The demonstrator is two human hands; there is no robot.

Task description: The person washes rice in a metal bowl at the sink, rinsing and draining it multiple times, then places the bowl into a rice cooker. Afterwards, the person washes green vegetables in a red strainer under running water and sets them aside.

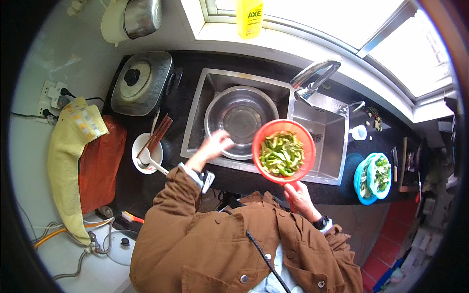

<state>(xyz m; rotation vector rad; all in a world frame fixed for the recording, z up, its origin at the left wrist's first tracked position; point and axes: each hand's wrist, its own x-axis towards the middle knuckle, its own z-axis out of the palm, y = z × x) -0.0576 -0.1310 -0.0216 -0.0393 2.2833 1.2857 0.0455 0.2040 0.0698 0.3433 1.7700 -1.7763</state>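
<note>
My right hand (298, 197) grips the handle of a red plastic colander (310, 141), which is filled with sliced green peppers (282, 155). The colander is over the divider and front part of a double stainless steel sink (190, 121). My left hand (218, 143), a little blurred, is above the near left edge of a metal basin (243, 119) in the larger sink bowl; nothing shows in its fingers. The basin seems to hold some clear water. A chrome faucet (317, 73) rises behind the sink.
Left of the sink are a white bowl (135, 146) with chopsticks and a ladle, and a lidded electric pan (161, 88). To the right are blue baskets (358, 183) of cut vegetables, a white cup (359, 132), garlic cloves and a knife (395, 164).
</note>
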